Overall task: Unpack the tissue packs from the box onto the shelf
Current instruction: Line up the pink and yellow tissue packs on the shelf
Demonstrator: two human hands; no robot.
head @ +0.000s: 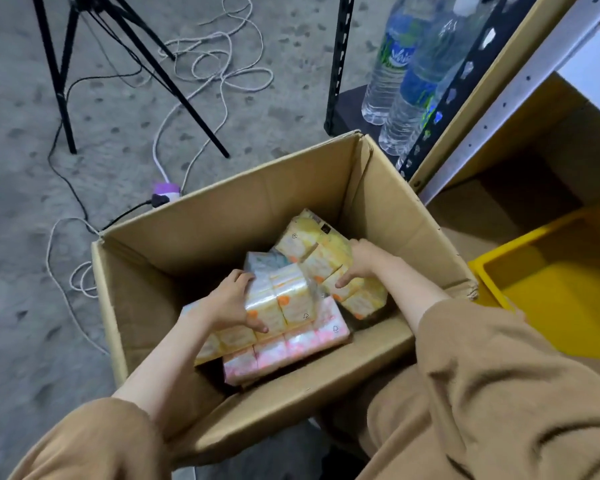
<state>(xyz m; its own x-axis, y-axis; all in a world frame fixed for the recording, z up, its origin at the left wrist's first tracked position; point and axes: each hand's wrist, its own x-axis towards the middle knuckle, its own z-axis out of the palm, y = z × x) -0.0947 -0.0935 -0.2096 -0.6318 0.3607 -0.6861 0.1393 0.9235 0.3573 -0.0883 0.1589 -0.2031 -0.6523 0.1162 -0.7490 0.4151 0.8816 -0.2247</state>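
Observation:
An open cardboard box (222, 216) stands on the floor in front of me with several tissue packs inside. My left hand (234, 299) grips an orange-and-white tissue pack (290, 296) in the middle of the box, fingers over its far edge and thumb on its near side. My right hand (359, 263) grips a yellow tissue pack (321, 247) that leans tilted against the box's right wall. A pink tissue pack (291, 348) lies underneath, partly hidden. The shelf (520, 109) stands to the right of the box.
A yellow plastic bin (492, 268) sits at the right beside the box. Water bottles (406, 74) stand on a black rack behind the box. A tripod (63, 98), cables and a power strip (165, 194) lie on the grey floor at the left.

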